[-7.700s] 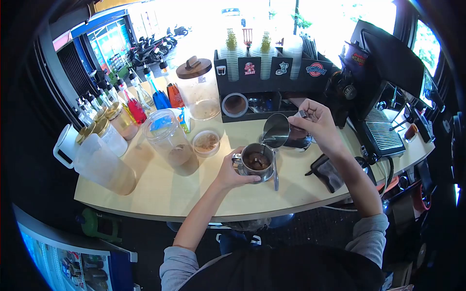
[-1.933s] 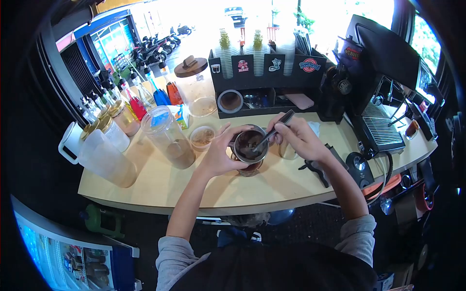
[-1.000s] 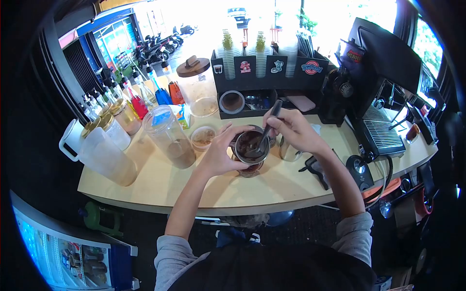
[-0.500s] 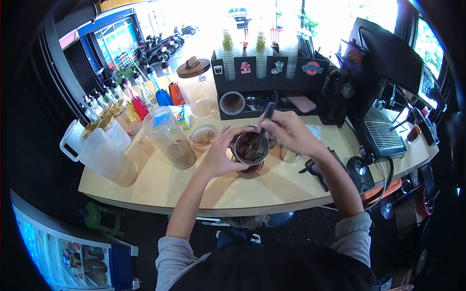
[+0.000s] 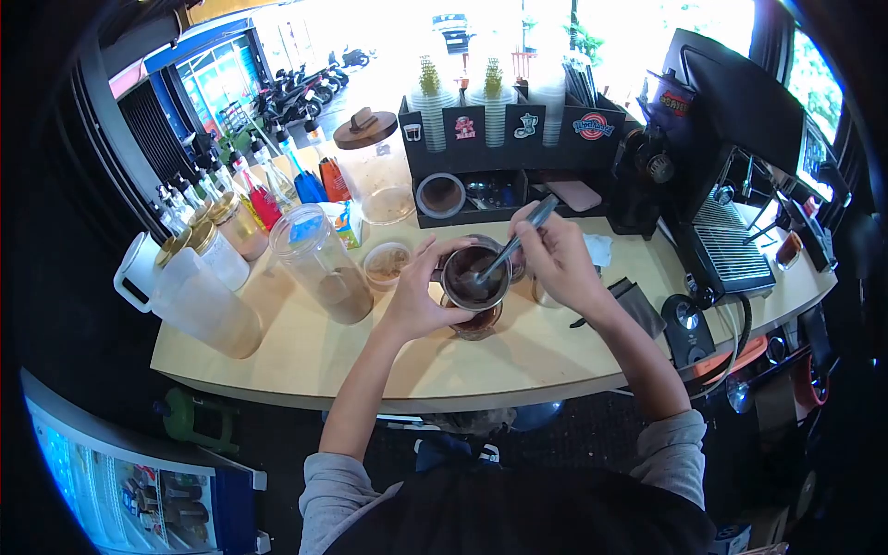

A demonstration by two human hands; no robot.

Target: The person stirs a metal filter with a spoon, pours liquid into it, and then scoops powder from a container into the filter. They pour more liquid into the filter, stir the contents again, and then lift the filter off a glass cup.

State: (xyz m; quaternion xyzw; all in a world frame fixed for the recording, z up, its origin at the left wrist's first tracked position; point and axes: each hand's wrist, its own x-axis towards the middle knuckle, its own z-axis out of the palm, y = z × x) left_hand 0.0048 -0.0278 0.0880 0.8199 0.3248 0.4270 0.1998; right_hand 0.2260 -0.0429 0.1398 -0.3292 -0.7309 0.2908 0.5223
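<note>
My left hand [image 5: 414, 298] is wrapped around a round cup [image 5: 465, 285] with a pale rim, thumb at the near side and fingers at the far side. Dark brown contents fill its inside. Below the cup, partly hidden by it, stands a glass vessel [image 5: 478, 326] with reddish-brown liquid. In my right hand [image 5: 558, 263] is a metal spoon [image 5: 531, 225], slanted with its lower end down in the cup. A small bowl [image 5: 387, 264] of light brown bits sits just left of my left hand.
Left on the counter [image 5: 314, 365] stand a clear jar [image 5: 324, 277], a frosted pitcher [image 5: 205, 301] and several pump bottles. A wooden-lidded canister [image 5: 375, 171] and a black cup organizer [image 5: 509, 129] line the back. On the right are a dark folded cloth [image 5: 635, 310], a scale [image 5: 686, 326] and an espresso machine [image 5: 731, 250].
The spoon has gone from nearly upright to slanted, its tip now nearer the cup's middle. My right hand has tipped and shifted slightly right. My left hand keeps its hold on the cup.
</note>
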